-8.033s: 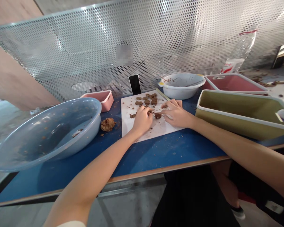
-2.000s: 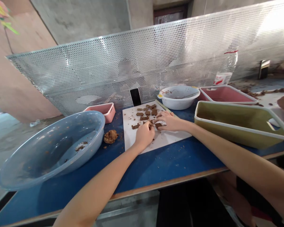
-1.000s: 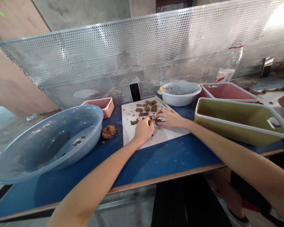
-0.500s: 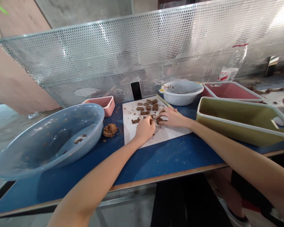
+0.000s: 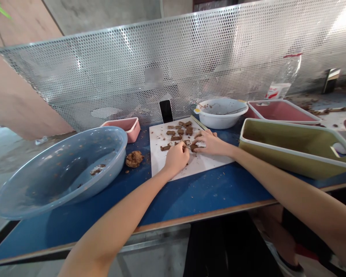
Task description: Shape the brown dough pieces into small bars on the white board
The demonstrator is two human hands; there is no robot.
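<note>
Perforated metal panel (image 5: 115,73) across the back, behind blue tabletop (image 5: 190,196). Big blue plastic basin (image 5: 46,165) at left, dark scraps on its floor. Olive-green bin (image 5: 288,156) at right; pink bin (image 5: 288,110) just behind it. White board (image 5: 158,165) lies mid-table. White washbasin (image 5: 220,121) beyond the board's far right corner. Clear plastic bottle (image 5: 286,75), red ring at neck, behind pink bin. Small pink box (image 5: 134,130) behind the blue basin. Right hand (image 5: 210,143) over board, fingers loosely spread and bent; left hand (image 5: 176,158) beside it, fingers curled together, tips partly hidden, can't tell what they pinch. Smartphone (image 5: 166,111) propped upright at board's far edge. Crumbly brown lump (image 5: 134,159) between blue basin and board. Small brown pieces (image 5: 188,131) grouped on the board beyond the hands. Dark brown block (image 5: 194,147) on board at right fingertips, touching, just right of left fingertips; firm grip or not, can't tell.
</note>
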